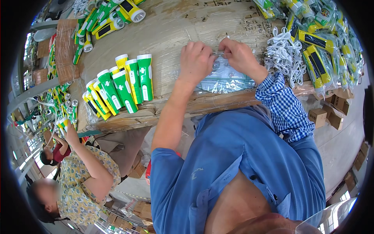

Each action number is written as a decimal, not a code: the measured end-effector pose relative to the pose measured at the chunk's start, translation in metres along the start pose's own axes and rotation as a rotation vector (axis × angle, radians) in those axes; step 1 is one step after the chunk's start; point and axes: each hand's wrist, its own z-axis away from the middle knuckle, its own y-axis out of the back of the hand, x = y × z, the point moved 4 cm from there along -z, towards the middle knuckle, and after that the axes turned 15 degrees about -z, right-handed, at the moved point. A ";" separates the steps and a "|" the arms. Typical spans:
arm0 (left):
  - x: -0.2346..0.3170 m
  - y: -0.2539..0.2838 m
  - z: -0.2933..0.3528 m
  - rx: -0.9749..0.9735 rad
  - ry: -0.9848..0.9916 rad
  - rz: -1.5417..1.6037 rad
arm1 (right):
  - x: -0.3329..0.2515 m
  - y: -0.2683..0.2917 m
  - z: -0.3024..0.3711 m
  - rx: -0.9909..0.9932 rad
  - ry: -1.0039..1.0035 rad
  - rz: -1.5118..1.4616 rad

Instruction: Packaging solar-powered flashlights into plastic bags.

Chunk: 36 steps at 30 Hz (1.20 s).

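A stack of clear plastic bags (pixel 225 82) lies flat at the table's near edge, right in front of me. My left hand (pixel 194 64) is over its left side, fingers curled and thumb pinching in at the bag's upper edge. On the other side, my right hand (pixel 240 56) has thumb and forefinger closed at the same edge; the exact grip is partly hidden by the fingers. Left of my hands stands a cluster of green-and-white and yellow-and-white flashlights (pixel 124 87). Close by my right wrist lies a heap of coiled white cables (pixel 286 54).
Bagged flashlights (pixel 323 64) pile up at the right end of the wrapped cardboard tabletop (pixel 167 31). Loose flashlights (pixel 111 23) lie at the far left. A co-worker in a patterned shirt (pixel 83 175) sits at the left, handling a flashlight. Cardboard boxes (pixel 317 117) stand on the floor.
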 end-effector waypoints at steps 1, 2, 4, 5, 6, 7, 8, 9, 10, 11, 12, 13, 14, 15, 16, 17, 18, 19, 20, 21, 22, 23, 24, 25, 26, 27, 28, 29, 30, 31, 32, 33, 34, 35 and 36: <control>-0.003 0.001 0.000 -0.019 0.009 -0.016 | -0.002 0.000 0.001 -0.001 0.079 0.028; -0.003 0.001 0.001 -0.033 0.008 -0.014 | -0.002 0.000 0.001 -0.027 0.100 0.080; -0.008 0.003 0.007 -0.053 0.016 -0.023 | -0.007 -0.006 0.001 -0.087 0.157 0.183; -0.008 -0.002 0.009 -0.050 0.005 -0.011 | -0.006 -0.004 0.001 -0.116 0.143 0.290; -0.011 -0.007 0.015 -0.045 0.012 -0.018 | -0.006 -0.003 -0.003 -0.157 0.150 0.390; -0.014 -0.010 0.017 -0.038 0.014 -0.030 | -0.009 0.002 -0.008 -0.188 0.163 0.489; -0.014 -0.010 0.018 -0.015 0.010 -0.026 | -0.011 0.014 -0.013 -0.353 -0.006 0.632; -0.015 -0.010 0.020 0.007 0.019 -0.036 | -0.013 0.028 -0.015 -0.520 -0.158 0.779; -0.014 -0.010 0.021 0.058 0.016 -0.058 | -0.019 0.042 -0.013 -0.514 -0.070 0.810; -0.012 -0.008 0.022 0.106 0.013 -0.079 | -0.025 0.045 -0.017 -0.508 0.018 0.838; -0.012 -0.010 0.024 0.055 0.043 -0.075 | -0.040 0.031 -0.033 -0.447 0.176 0.671; -0.010 -0.010 0.026 0.014 0.068 -0.049 | -0.062 0.018 -0.044 -0.387 0.310 0.512; -0.009 -0.009 0.030 -0.026 0.097 -0.024 | -0.087 0.001 -0.054 -0.334 0.440 0.344; -0.007 -0.012 0.034 -0.018 0.113 -0.003 | -0.111 -0.026 -0.065 -0.327 0.610 0.291; -0.005 -0.018 0.036 -0.007 0.107 0.019 | -0.131 -0.052 -0.081 -0.302 0.775 0.242; -0.006 -0.018 0.042 -0.009 0.121 0.021 | -0.144 -0.087 -0.096 -0.365 0.914 0.215; -0.005 -0.015 0.041 -0.087 0.178 0.119 | -0.153 -0.113 -0.109 -0.411 1.053 0.188; -0.004 -0.013 0.045 -0.169 0.246 0.206 | -0.146 -0.141 -0.118 -0.486 1.076 0.235; -0.008 -0.015 0.045 -0.252 0.313 0.302 | -0.134 -0.166 -0.127 -0.556 1.090 0.287; -0.012 -0.014 0.035 -0.070 0.241 0.236 | -0.126 -0.179 -0.136 -0.624 1.089 0.349; -0.006 -0.015 0.031 0.112 0.174 0.194 | -0.126 -0.179 -0.139 -0.670 1.029 0.427; -0.002 -0.016 0.030 0.288 0.095 0.156 | -0.125 -0.171 -0.146 -0.705 0.959 0.506; -0.005 -0.021 0.026 0.259 0.230 0.263 | -0.112 -0.156 -0.143 -0.755 0.850 0.596; -0.006 -0.030 0.025 0.045 0.155 0.123 | -0.099 -0.136 -0.140 -0.658 0.756 0.476; -0.008 -0.039 0.025 -0.159 0.042 0.000 | -0.080 -0.104 -0.140 -0.537 0.640 0.380; -0.008 -0.033 0.024 -0.084 -0.015 -0.024 | -0.070 -0.067 -0.139 -0.452 0.652 0.306; -0.005 -0.023 0.024 0.001 -0.057 -0.045 | -0.067 -0.026 -0.131 -0.369 0.671 0.244; -0.003 -0.012 0.025 0.069 -0.055 -0.008 | -0.058 0.012 -0.122 -0.397 0.425 0.196; -0.008 -0.002 0.028 0.132 -0.039 0.001 | -0.056 0.040 -0.118 -0.416 0.205 0.127; -0.009 0.004 0.031 0.141 -0.037 0.032 | -0.047 0.061 -0.108 -0.415 -0.009 0.045; -0.010 0.009 0.033 0.148 -0.035 0.048 | -0.035 0.078 -0.095 -0.439 -0.064 0.058; -0.008 0.016 0.031 0.166 -0.038 0.054 | -0.024 0.100 -0.082 -0.464 -0.110 0.069; -0.006 0.021 0.028 0.174 -0.053 0.065 | -0.016 0.113 -0.068 -0.478 -0.161 0.069; -0.005 0.023 0.026 0.186 -0.060 0.070 | -0.010 0.117 -0.058 -0.484 -0.209 -0.006; -0.003 0.022 0.021 0.188 -0.086 0.094 | -0.007 0.116 -0.047 -0.489 -0.253 -0.081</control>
